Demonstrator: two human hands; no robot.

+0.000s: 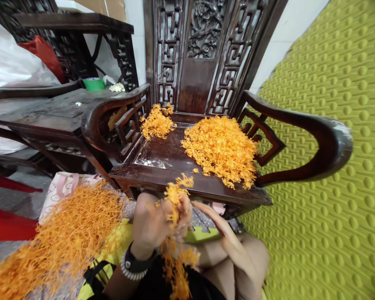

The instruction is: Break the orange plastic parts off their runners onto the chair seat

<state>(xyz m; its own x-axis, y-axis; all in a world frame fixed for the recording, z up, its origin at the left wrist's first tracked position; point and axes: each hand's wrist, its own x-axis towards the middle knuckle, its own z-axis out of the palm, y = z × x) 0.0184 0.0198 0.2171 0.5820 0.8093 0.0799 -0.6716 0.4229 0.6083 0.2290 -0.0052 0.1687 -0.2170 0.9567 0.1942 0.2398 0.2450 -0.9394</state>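
My left hand (156, 221), with a black band and a pale coil at its wrist, is closed around a bunch of small orange artificial flower pieces (174, 196). More orange strands (176, 271) hang below that fist over my lap. Just to the right, my right hand (229, 235) is held with fingers stretched out, its tips close to the bunch; nothing shows in it. Ahead on the dark wooden chair seat (165, 152) lie a large heap of orange flower pieces (221, 148) and a smaller heap (158, 121) at the back left.
A big tangle of orange strands (81, 225) spreads at lower left against a patterned bag (61, 187). Left stands a dark wooden side table (50, 112) with green tape (93, 84). A curved armrest (325, 146) and yellow bumpy mat (340, 216) border the right. A red stool (9, 212) is far left.
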